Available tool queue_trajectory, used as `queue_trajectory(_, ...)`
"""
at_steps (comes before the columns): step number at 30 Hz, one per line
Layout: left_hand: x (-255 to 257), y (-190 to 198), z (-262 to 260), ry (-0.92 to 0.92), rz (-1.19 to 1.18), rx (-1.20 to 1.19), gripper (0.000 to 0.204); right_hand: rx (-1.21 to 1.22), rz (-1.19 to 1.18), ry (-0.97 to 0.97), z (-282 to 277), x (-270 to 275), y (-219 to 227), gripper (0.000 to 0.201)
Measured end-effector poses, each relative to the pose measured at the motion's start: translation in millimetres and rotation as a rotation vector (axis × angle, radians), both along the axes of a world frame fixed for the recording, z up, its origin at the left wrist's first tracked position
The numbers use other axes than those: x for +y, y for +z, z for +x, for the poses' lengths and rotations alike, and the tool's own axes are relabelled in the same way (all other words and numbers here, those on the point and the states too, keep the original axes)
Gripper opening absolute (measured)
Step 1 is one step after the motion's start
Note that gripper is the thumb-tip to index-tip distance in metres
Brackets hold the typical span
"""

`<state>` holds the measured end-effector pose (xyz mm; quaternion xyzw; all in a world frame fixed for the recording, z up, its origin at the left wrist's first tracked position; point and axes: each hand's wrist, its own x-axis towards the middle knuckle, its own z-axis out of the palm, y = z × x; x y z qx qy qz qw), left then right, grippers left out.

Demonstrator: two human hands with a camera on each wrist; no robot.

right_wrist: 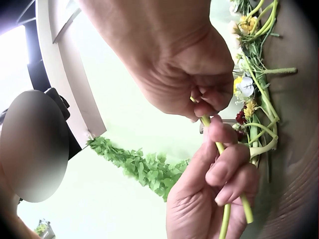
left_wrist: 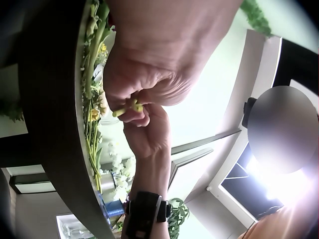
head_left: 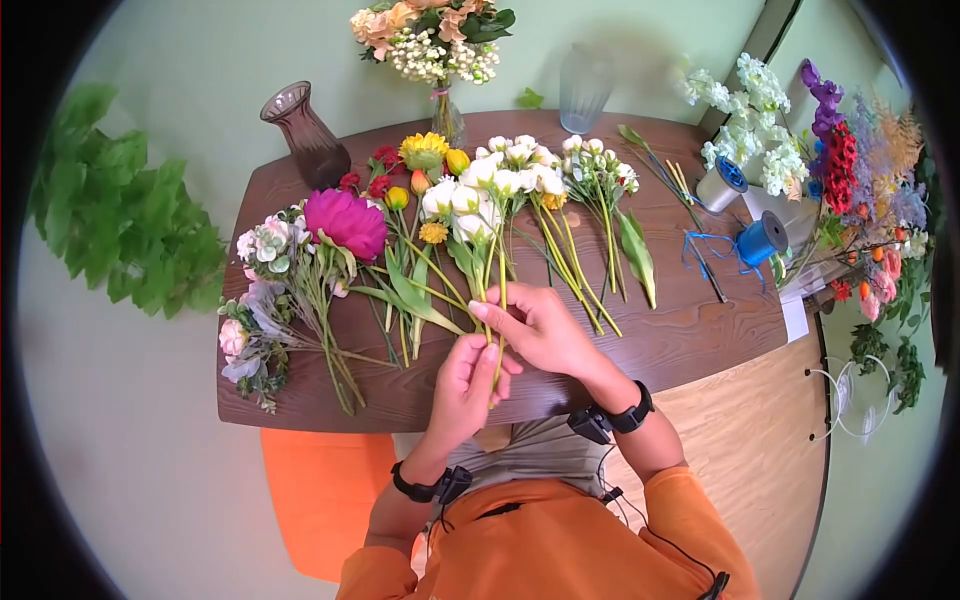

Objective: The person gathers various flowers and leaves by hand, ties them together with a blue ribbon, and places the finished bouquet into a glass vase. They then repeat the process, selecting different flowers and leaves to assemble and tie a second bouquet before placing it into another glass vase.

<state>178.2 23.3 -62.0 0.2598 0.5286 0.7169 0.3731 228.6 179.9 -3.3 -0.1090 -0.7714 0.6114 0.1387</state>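
Both hands hold the green stems (head_left: 502,262) of white flowers (head_left: 470,212) over the front middle of the table. My right hand (head_left: 548,330) pinches the stems higher up, its thumb lying across them. Just below, my left hand (head_left: 466,388) curls its fingers round the lower stems. In the right wrist view, two cut stem ends (right_wrist: 247,211) stick out past the left hand's fingers (right_wrist: 230,167). The white blooms overlap other flowers behind them in the head view. The right hand's fingertips are partly hidden in its own wrist view.
A magenta peony (head_left: 345,225) and pale pink flowers lie left. Yellow blooms (head_left: 424,152) lie behind, more white stems (head_left: 610,220) right. A purple glass vase (head_left: 308,135), a clear vase (head_left: 585,90) and a filled vase (head_left: 445,115) stand at the back. Ribbon spools (head_left: 762,238) stand right.
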Motion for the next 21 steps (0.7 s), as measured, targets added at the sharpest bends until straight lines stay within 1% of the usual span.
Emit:
queue_trajectory(2, -2.7, 0.0, -1.2, 0.034, -0.005, -0.027, 0.015, -0.007, 0.031, 0.001, -5.6, 4.1, 2.2, 0.024)
queue_trajectory(4, -7.7, -0.6, -1.8, 0.227, 0.082, -0.192, 0.016, 0.059, 0.233, 0.031, -9.9, 12.1, -1.1, 0.029)
queue_trajectory(5, -12.6, -0.3, -5.1, 0.271, 0.099, -0.18, 0.018, 0.12, 0.133, -0.024, -14.4, 16.4, -8.4, 0.032)
queue_trajectory(6, -16.7, 0.9, -9.1, 0.27, 0.098, -0.18, 0.018, -0.003, 0.188, -0.102, -15.1, 26.5, -0.5, 0.034)
queue_trajectory(8, -23.6, 3.8, -14.7, 0.353, 0.149, -0.156, 0.021, -0.032, 0.232, -0.202, -27.1, 51.9, -12.2, 0.036)
queue_trajectory(9, -25.9, 5.5, -15.6, 0.367, 0.124, -0.151, 0.024, -0.032, 0.232, -0.203, -34.2, 61.9, -18.3, 0.036)
queue_trajectory(11, -27.9, 5.4, -14.6, 0.368, 0.119, -0.173, 0.025, -0.214, 0.35, -0.252, -46.3, 77.3, -26.2, 0.039)
queue_trajectory(14, -28.0, 4.9, -12.3, 0.361, 0.126, -0.206, 0.026, -0.276, 0.318, -0.237, -64.3, 83.9, -30.8, 0.041)
queue_trajectory(18, -29.6, 5.3, -11.9, 0.333, 0.125, -0.228, 0.027, -0.3, 0.345, -0.279, -76.7, 84.8, -35.2, 0.041)
queue_trajectory(21, -31.0, 7.8, -11.7, 0.314, 0.111, -0.224, 0.027, -0.265, 0.295, -0.299, -83.1, 87.6, -46.6, 0.038)
